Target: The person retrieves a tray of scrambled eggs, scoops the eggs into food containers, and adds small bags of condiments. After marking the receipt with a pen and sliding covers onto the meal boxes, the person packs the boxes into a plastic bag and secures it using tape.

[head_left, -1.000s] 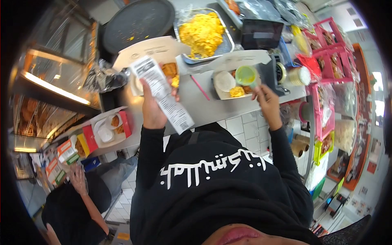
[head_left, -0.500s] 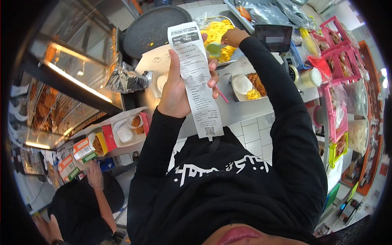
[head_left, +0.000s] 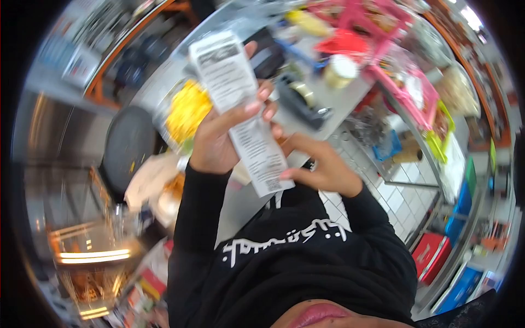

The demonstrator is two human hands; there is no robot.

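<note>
Currently, left fingers (head_left: 265, 90) clasp a receipt (head_left: 258, 153); right fingers (head_left: 301, 144), spread apart, border its lower edge.

The floor (head_left: 407, 217) is being covered by white tiles (head_left: 395, 200), mostly being shown at the right. A grey counter (head_left: 353, 94) is being seen at a slant, and beside it a metal frame (head_left: 415, 145) is being outlined above the tiles. At the lower left, a cabinet (head_left: 90, 281) is being lit by warm strips (head_left: 93, 256). Orange beams (head_left: 124, 49) are being glimpsed at the upper left, though blurred. A white glare (head_left: 471, 17) is being caught at the upper right, its source not being discernible.
</note>
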